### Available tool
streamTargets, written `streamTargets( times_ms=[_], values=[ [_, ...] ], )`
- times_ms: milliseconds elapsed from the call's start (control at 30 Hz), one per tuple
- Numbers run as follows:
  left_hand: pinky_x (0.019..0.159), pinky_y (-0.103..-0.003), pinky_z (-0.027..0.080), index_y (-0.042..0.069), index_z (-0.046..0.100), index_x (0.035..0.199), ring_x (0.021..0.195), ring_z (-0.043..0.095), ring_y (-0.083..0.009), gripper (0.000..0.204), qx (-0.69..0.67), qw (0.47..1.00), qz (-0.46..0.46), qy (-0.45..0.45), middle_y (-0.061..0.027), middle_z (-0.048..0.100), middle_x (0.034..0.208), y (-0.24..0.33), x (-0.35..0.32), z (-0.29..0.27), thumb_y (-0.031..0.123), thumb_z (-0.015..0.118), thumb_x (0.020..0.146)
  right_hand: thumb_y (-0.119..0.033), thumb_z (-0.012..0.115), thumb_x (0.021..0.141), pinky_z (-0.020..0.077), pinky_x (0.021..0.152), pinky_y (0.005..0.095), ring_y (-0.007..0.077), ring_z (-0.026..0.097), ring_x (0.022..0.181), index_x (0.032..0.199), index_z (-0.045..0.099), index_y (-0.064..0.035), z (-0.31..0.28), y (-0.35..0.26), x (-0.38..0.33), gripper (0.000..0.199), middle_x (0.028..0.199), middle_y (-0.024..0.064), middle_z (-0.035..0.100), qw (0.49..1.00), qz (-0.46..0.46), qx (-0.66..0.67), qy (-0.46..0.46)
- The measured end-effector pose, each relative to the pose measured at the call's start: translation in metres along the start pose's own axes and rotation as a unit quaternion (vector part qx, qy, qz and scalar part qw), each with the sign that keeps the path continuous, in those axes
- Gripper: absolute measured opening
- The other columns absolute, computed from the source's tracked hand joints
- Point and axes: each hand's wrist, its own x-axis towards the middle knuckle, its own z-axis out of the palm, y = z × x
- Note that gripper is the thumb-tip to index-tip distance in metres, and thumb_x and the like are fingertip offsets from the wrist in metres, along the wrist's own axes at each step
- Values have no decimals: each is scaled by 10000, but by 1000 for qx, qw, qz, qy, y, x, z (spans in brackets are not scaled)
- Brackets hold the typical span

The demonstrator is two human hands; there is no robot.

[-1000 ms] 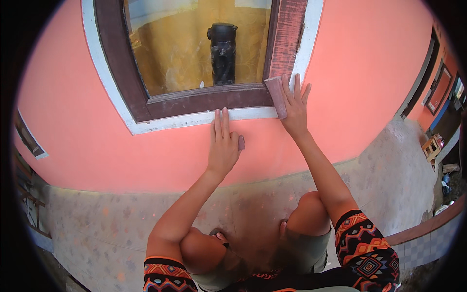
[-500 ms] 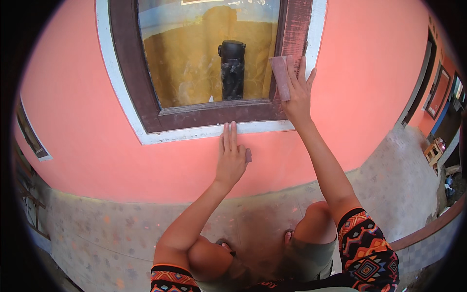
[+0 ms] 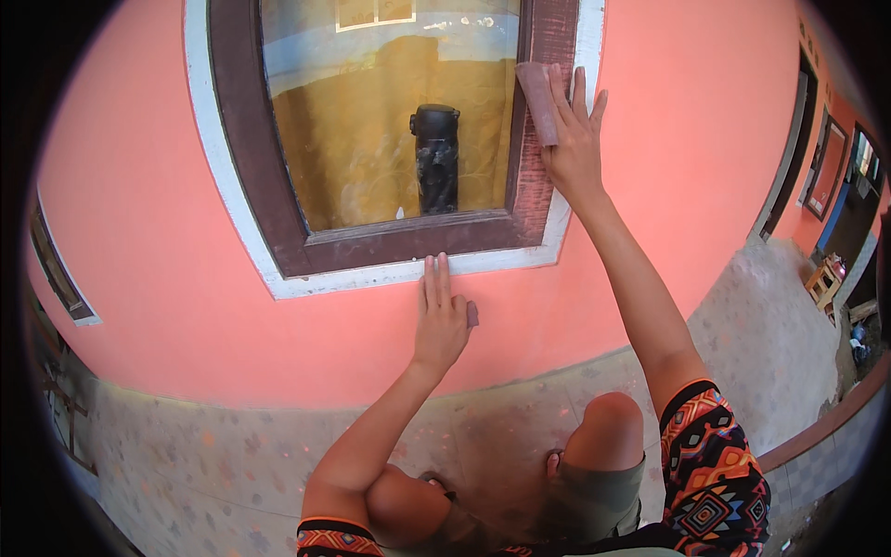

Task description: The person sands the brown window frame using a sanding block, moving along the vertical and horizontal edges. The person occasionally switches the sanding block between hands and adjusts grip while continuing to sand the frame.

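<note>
My right hand (image 3: 577, 158) presses a folded strip of reddish-brown sandpaper (image 3: 539, 107) against the right upright of a dark brown window frame (image 3: 246, 102). Its fingers are stretched along the strip. The brown finish on that upright looks scuffed, with reddish streaks. Lower down, my left hand (image 3: 440, 330) rests with two straight fingertips at the white border (image 3: 348, 282) under the frame. A small piece of sandpaper (image 3: 472, 315) sticks out at its thumb side, held in the hand.
Behind the window glass stands a black bottle (image 3: 436, 167) before a yellow-brown curtain. A pink wall (image 3: 687, 139) surrounds the window. Below are my bent knees (image 3: 608, 432) over a stained concrete floor (image 3: 223, 455). A wooden stool (image 3: 823, 281) stands far right.
My right hand has slid upward along the frame's right upright with the sandpaper. The left hand stays at the lower border. The whole view has shifted slightly.
</note>
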Motion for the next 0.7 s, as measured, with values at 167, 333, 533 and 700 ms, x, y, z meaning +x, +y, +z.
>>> streamTargets(
  times_ms=[167,333,533,700],
  values=[
    [1268,-676,324,-70,580,827,1592,223,-635,347,-16,999,15,34,-467,226,1691,-2,-2,8,196,665,1034,96,592,879,138,1297,757,474,264,1637,1670,410,-34,0,23,67,821,1780,105,362,997,-26,12,76],
    [1288,-631,317,-27,624,847,1629,223,-574,298,14,1000,-4,7,-420,250,1721,0,-2,5,198,623,1043,126,668,770,165,1317,713,430,235,1656,1679,359,11,-5,-6,5,967,1766,176,343,1000,-17,-4,-25],
    [1290,-633,313,-28,626,848,1633,216,-573,290,14,1000,8,24,-418,254,1722,-6,-3,10,185,611,1045,94,610,851,171,1319,700,444,252,1648,1687,346,14,-3,26,57,881,1762,213,342,998,-45,-29,21],
    [1288,-636,314,-34,628,842,1635,208,-573,295,17,1000,7,14,-421,255,1721,-7,-5,14,174,600,1050,70,556,906,171,1318,696,466,264,1637,1689,346,6,-1,37,99,813,1755,222,357,998,-48,-9,50]
  ],
)
